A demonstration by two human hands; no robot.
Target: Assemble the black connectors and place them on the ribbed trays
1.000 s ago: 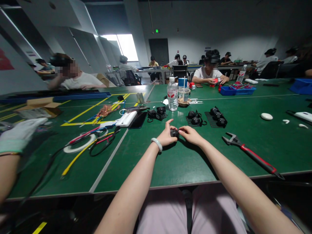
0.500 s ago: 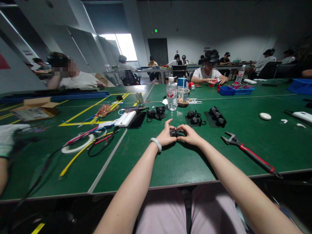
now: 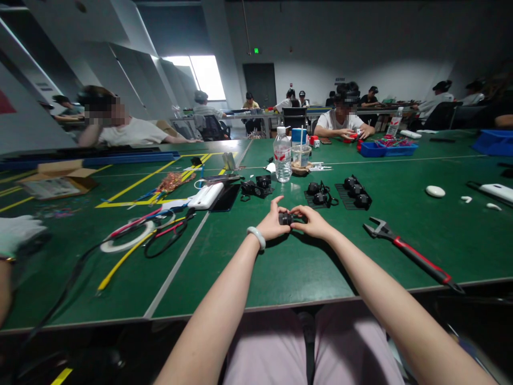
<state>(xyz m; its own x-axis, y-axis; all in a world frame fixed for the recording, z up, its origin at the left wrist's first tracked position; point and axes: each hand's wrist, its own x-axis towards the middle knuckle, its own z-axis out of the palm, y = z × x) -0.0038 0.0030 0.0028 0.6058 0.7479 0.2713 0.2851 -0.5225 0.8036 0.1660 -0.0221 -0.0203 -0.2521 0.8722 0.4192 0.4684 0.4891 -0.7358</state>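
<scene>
Just above the green table, my left hand [image 3: 273,221], with a pale bangle at its wrist, grips a small black cylindrical fitting [image 3: 285,218] by its left end. Its thumb or forefinger sticks up, away from the part. My right hand [image 3: 311,221] has its fingertips closed around the fitting's right end; what exactly they pinch there is partly hidden. Beyond my hands lie similar black parts [image 3: 319,193], with more on a ribbed black tray [image 3: 354,192] to their right. A looser group of black parts [image 3: 257,186] sits on the left.
An adjustable wrench [image 3: 412,255] lies at right, near a white oval case [image 3: 435,191]. A water bottle [image 3: 282,155] and a cup [image 3: 301,155] stand ahead. Cables [image 3: 128,259] and a tape ring [image 3: 129,238] are at left, with another person's gloved hand [image 3: 20,235] beyond.
My hands and the black fitting stay almost in place. At far left, the other person's gloved hand has shifted. Across the table, a person's hands have lowered a red and white object slightly.
</scene>
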